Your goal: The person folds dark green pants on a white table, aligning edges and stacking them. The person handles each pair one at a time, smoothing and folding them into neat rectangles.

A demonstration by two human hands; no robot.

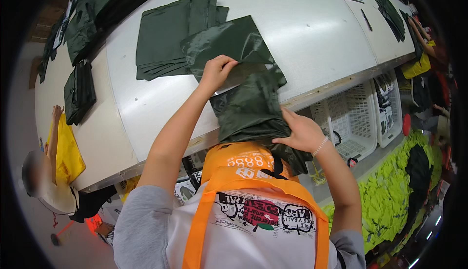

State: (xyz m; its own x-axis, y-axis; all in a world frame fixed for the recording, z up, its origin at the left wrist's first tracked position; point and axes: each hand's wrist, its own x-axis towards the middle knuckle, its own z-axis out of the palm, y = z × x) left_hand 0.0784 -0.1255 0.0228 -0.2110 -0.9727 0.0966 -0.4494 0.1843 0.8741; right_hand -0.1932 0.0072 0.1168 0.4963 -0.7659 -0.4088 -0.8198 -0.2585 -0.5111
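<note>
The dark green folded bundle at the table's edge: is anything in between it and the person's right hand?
Nothing visible stands between them: the right hand is directly against the right side of the folded bundle.

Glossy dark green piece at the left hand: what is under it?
A folded dark green stack shows past the left side of the glossy dark green piece; whatever else it covers cannot be seen.

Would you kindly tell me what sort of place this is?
Probably a garment workshop: folded dark green pieces on a long white table, white baskets below, and heaped yellow-green cloth.
</note>
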